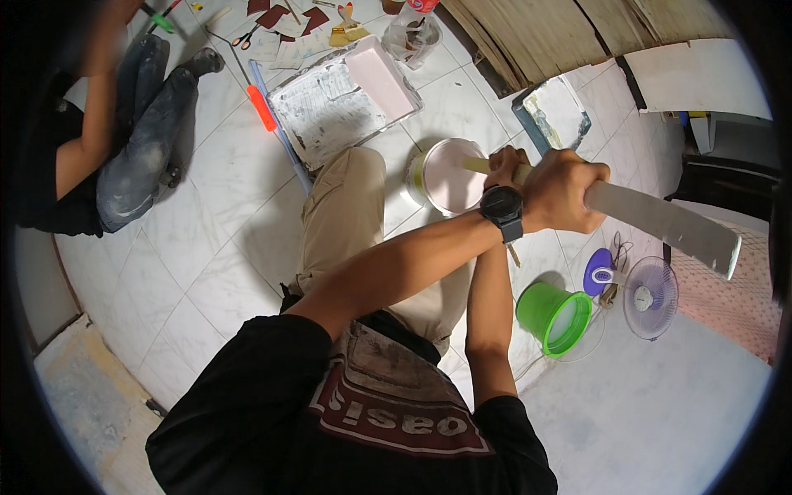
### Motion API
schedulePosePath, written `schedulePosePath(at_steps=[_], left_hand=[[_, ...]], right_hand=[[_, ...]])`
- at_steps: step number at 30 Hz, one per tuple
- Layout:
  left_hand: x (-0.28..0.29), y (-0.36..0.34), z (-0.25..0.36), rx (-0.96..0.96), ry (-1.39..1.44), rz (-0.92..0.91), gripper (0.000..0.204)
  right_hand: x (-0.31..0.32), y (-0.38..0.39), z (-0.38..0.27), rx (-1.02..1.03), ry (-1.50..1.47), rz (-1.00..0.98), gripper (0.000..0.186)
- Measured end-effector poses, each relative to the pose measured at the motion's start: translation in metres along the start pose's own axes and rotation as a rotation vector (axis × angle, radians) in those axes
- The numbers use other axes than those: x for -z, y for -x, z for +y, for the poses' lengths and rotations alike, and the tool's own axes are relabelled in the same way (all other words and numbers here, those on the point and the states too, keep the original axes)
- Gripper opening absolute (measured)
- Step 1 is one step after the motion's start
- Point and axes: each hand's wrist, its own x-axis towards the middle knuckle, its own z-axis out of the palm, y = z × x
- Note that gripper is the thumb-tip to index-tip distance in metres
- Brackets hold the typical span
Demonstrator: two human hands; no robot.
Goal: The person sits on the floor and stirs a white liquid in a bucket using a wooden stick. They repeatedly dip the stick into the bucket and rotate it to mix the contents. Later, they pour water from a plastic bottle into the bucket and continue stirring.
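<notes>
My arms cross, and both hands are closed around one long flat stick (667, 217). My left hand (565, 191), with a black watch at its wrist, grips it higher up. Beside the watch, my right hand (505, 163) holds it lower down and is partly hidden by the left wrist. The stick's pale yellow lower part reaches into a white bucket (418, 177) of pale pink paint (450, 177), and its broad grey upper end points right. Below the hands, my bent knee in beige trousers is beside the bucket.
A paint tray (322, 107) with pale pink paint and an orange-handled tool (261, 108) lie at upper left. Another person (140, 132) sits at far left. A smaller tray (551, 115), a green bucket (540, 313) and a purple fan (650, 298) stand on the right.
</notes>
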Motion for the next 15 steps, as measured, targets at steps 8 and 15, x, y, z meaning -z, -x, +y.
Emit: schedulePosePath(at_steps=[8, 15], left_hand=[[-0.038, 0.095, -0.039, 0.051, -0.066, 0.076, 0.034], [0.005, 0.042, -0.024, 0.096, -0.027, 0.043, 0.031]], right_hand=[[0.047, 0.038, -0.013, -0.034, 0.030, 0.012, 0.020], [-0.013, 0.013, 0.008, -0.011, 0.004, -0.007, 0.020]])
